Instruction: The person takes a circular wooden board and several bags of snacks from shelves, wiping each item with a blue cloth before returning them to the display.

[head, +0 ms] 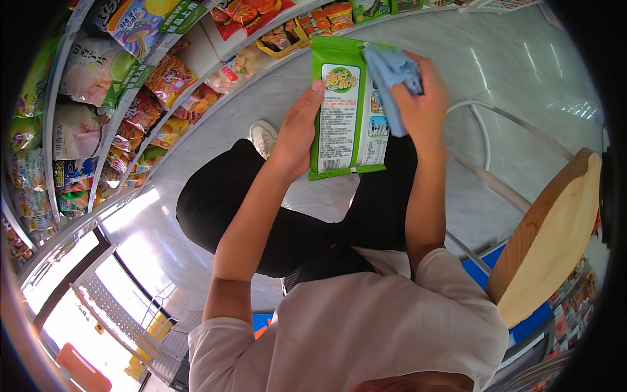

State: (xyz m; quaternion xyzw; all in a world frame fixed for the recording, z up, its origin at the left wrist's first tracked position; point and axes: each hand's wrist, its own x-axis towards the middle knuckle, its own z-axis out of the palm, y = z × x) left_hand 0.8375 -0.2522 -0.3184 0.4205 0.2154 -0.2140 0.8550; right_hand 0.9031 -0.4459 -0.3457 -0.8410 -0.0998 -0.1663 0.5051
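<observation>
In front of my lap, my left hand (300,130) grips the left edge of a green snack packet (338,117), its thumb pressed on the printed face. The packet is upright and shows its back panel, with print, small pictures and a barcode. My right hand (425,100) holds a bunched light-blue cloth (389,81) over the packet's upper right side. Part of that side is hidden behind the cloth, and I cannot tell how firmly the cloth presses there.
Shelves of bagged snacks (83,130) curve along the left and top. To the right stands a stool with a wooden seat (548,235) and metal legs (485,142). Grey marble-look floor (225,132) spreads below. An orange chair back (83,367) shows at lower left.
</observation>
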